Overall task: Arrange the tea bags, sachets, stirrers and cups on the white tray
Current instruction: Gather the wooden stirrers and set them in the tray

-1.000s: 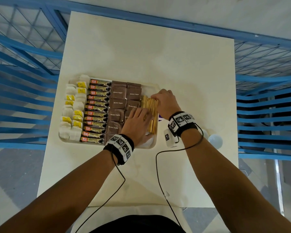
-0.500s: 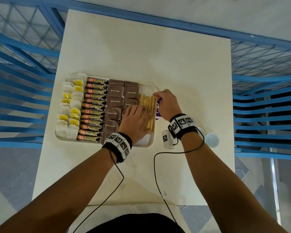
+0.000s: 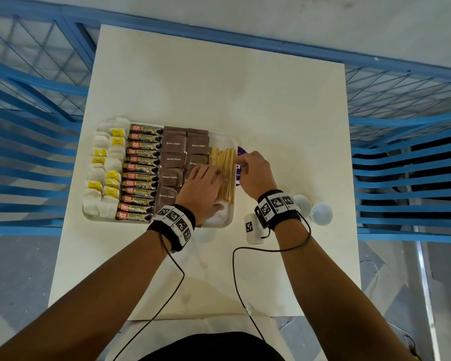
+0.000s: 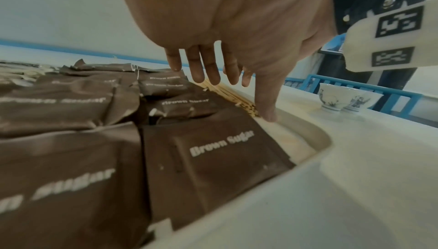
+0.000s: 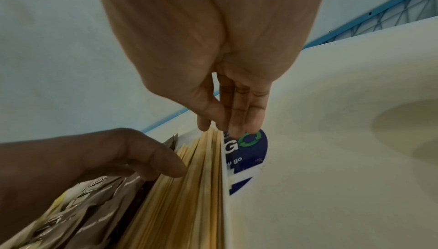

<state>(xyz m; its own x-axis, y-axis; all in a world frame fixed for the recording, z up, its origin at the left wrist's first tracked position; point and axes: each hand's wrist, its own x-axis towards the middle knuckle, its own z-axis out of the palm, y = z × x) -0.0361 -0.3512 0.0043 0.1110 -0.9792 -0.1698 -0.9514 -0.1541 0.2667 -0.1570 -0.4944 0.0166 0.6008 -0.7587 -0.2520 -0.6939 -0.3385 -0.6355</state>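
Running left to right across the white tray (image 3: 220,225), the tea bags (image 3: 107,178), the coffee granule sticks (image 3: 141,173) and the brown sugar sachets (image 3: 173,158) already lay in rows, so the step in hand looked like squaring up the wooden stirrers (image 3: 223,168) at the tray's right end. The left hand (image 3: 201,190) lay flat with straight, spread fingers over sachets and stirrers, its thumb down on the tray floor. The right hand (image 3: 255,173) had straight fingers pressed together, their tips at the stirrers' outer edge by the tray rim, above a purple label (image 3: 238,162). Two small cups (image 4: 341,99) stood on the table, well apart from the tray; next they would need lifting aboard. Compared with a second earlier, the right hand had shifted outward to the rim.
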